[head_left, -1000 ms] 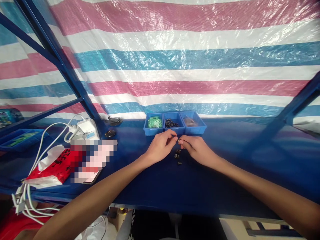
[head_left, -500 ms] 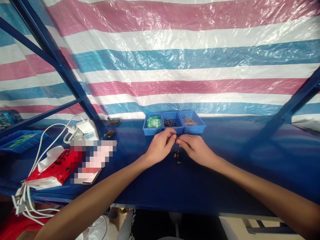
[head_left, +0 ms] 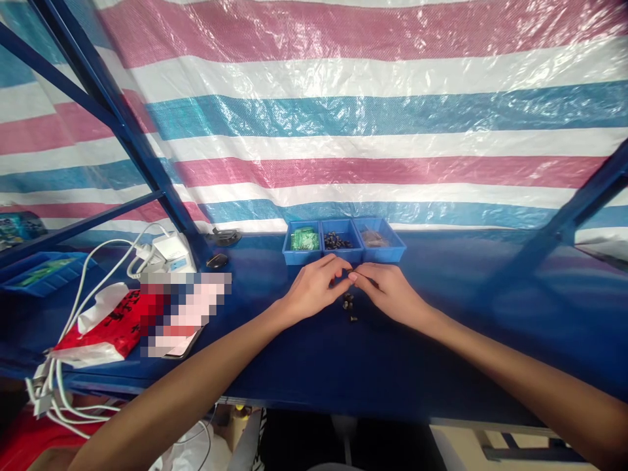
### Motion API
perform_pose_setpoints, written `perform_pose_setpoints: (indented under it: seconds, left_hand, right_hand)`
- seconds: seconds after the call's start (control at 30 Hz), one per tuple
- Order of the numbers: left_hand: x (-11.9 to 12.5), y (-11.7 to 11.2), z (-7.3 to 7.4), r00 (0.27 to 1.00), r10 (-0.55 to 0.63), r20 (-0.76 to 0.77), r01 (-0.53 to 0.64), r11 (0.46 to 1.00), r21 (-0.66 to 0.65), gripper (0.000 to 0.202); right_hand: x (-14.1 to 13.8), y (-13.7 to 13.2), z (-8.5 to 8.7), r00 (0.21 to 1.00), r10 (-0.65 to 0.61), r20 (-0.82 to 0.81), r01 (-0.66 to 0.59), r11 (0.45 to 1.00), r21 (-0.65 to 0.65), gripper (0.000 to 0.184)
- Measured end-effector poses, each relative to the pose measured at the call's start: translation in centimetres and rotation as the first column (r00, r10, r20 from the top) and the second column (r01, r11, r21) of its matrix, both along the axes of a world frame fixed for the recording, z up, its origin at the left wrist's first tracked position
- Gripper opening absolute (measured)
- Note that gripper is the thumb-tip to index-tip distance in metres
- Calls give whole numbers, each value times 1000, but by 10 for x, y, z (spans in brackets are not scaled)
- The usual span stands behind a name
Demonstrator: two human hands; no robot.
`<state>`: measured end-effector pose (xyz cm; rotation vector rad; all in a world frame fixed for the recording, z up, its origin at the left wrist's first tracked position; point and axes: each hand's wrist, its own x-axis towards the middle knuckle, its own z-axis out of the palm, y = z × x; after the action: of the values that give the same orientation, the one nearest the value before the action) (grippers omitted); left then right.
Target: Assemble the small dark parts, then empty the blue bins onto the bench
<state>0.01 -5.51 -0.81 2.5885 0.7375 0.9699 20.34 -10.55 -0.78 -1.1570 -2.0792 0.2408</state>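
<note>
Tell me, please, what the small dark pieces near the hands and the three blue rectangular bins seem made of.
Small dark pieces: perhaps metal, partly shiny, from pale glints, though too small to confirm. Blue bins: likely faintly glossy plastic, given thin, even-coloured walls.

Spotting three bins (head_left: 342, 226) side by side at the back of the table (head_left: 456, 288), before a hanging sheet (head_left: 343, 118); loose parts (head_left: 348, 304) nearer, just this side of the left hand (head_left: 314, 286) and right hand (head_left: 386, 282); now, over left, a tissue pack (head_left: 101, 332), plugs (head_left: 171, 250) behind it.
</note>
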Motion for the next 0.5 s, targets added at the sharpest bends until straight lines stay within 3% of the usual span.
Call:
perform_pose_setpoints:
  seconds: [0.1,0.27,0.5]
  left_hand:
    - [2,-1,1,1000,26,10,-25,999,-22,24]
    - [6,1,1,994,17,104,0,987,-158,27]
    - [8,2,-1,992,-6,123,48,937,-345,37]
  right_hand:
    - [2,0,1,999,-26,-25,26,1000,-6,33]
    - [3,-1,0,997,-49,-53,49,999,-2,10]
    - [2,0,-5,1000,-22,-20,24,998,57,8]
